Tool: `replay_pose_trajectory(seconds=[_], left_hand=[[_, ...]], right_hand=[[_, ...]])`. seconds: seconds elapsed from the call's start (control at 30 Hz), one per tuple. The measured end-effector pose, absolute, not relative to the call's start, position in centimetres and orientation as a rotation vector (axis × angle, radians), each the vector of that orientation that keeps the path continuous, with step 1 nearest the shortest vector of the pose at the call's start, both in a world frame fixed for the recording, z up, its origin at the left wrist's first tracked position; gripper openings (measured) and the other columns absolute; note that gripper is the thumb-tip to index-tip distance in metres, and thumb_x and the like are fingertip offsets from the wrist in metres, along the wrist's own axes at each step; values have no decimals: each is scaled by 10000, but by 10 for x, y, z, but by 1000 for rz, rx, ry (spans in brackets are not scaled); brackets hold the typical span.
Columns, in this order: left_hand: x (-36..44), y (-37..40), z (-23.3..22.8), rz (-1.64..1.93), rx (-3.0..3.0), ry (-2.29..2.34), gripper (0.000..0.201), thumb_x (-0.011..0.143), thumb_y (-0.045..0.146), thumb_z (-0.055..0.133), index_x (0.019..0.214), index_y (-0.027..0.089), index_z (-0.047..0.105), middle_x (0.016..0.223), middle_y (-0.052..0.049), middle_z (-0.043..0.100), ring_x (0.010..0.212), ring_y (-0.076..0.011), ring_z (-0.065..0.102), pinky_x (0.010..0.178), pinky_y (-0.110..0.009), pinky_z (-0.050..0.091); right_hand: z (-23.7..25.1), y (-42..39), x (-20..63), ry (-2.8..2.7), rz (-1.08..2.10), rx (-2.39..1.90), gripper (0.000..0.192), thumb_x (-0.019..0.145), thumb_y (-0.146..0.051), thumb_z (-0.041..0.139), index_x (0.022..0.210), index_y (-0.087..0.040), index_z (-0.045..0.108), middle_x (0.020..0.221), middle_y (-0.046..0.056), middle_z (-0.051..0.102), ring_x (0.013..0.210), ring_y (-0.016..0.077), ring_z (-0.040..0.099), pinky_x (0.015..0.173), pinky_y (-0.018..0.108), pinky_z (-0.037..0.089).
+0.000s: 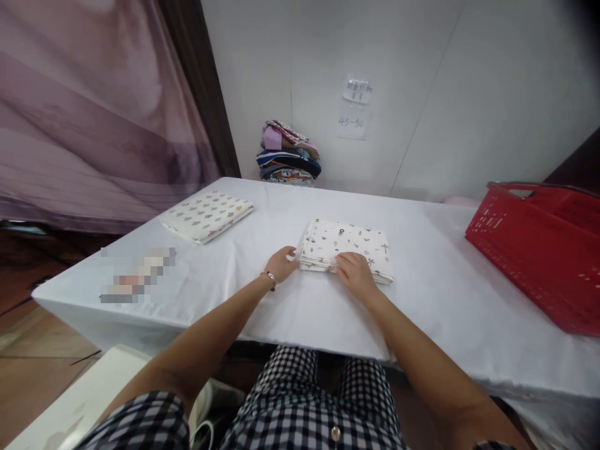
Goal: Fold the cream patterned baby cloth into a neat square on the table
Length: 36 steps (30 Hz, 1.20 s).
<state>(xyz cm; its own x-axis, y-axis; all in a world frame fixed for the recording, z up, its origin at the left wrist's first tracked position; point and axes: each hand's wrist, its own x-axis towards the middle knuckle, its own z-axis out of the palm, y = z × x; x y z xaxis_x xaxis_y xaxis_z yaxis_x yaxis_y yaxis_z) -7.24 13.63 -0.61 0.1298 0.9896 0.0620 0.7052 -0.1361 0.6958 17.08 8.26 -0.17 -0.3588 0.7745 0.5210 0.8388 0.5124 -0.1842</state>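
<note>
A folded white cloth [349,240] with small printed figures lies on the white-covered table in front of me. At its left front corner, my left hand [282,265] has its fingers curled in, pinching the edge of the fabric. My right hand [357,275] grips the front edge, with fingers over the top layer and the thumb by the stacked folds. What lies under the right fingers is hidden. A second folded cloth [209,215], white with rows of small prints, rests farther left, apart from both hands.
A red plastic basket [539,250] stands on the table [431,300] at the right. Against the wall is a pile of folded fabrics [288,156]. A blurred-out item [140,275] lies at the left front. A pink curtain [94,112] hangs at the left.
</note>
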Motion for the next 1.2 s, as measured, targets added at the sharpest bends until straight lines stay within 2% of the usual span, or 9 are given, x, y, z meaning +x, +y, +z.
replay_pose_trajectory(seconds=[0.1, 0.17, 0.43, 0.6, 0.77, 0.9, 1.03, 1.2], left_hand=[[-66, 129, -9, 696, 1497, 1604, 475, 723, 233, 594, 1161, 147, 433, 966, -58, 634, 567, -89, 592, 474, -196, 427], [-62, 124, -9, 690, 1377, 1573, 478, 719, 203, 601, 1156, 135, 421, 926, -62, 642, 507, -77, 576, 418, -179, 377], [-53, 122, -18, 878, 1380, 1543, 248, 727, 190, 599, 956, 158, 508, 618, 44, 606, 400, -61, 508, 470, -185, 406], [-50, 127, -27, 898, 1402, 1562, 183, 741, 189, 579, 909, 176, 509, 653, 47, 618, 381, -51, 494, 455, -179, 399], [-51, 126, -26, 881, 1382, 1564, 172, 744, 193, 586, 903, 185, 521, 695, 36, 635, 386, -54, 499, 445, -178, 398], [-52, 125, -25, 883, 1362, 1562, 121, 746, 201, 584, 849, 184, 523, 675, 34, 624, 392, -59, 504, 431, -176, 392], [-52, 126, -26, 881, 1354, 1532, 71, 748, 164, 560, 802, 182, 518, 647, 44, 599, 387, -55, 488, 412, -172, 381], [-53, 125, -24, 851, 1399, 1524, 53, 754, 138, 543, 790, 178, 548, 648, 36, 596, 411, -57, 495, 411, -168, 381]], right_hand=[[5, 95, 135, -2291, -133, -1322, 166, 854, -299, 509, 963, -201, 586, 996, 63, 590, 952, 205, 472, 833, 345, 322], [6, 103, 114, -2313, -148, -1386, 158, 833, -323, 546, 917, -194, 585, 955, 69, 588, 937, 219, 467, 802, 350, 322], [-5, 113, 91, -2300, -176, -1501, 119, 857, -289, 521, 877, -193, 589, 944, 77, 572, 908, 220, 456, 719, 331, 322], [-8, 118, 92, -2279, -131, -1498, 108, 860, -262, 510, 831, -202, 595, 910, 62, 578, 871, 209, 464, 698, 317, 319], [-9, 123, 91, -2149, -34, -1514, 203, 890, -232, 432, 764, -196, 587, 846, 47, 574, 788, 177, 471, 679, 298, 320], [-11, 119, 90, -2191, -70, -1492, 192, 892, -251, 428, 827, -196, 600, 884, 60, 567, 823, 188, 470, 692, 309, 314], [-11, 114, 88, -2263, -117, -1475, 120, 853, -265, 502, 896, -202, 594, 942, 72, 563, 894, 213, 460, 720, 325, 317], [-10, 116, 88, -2287, -107, -1520, 134, 830, -271, 542, 937, -205, 588, 960, 79, 558, 904, 222, 460, 724, 337, 329]])
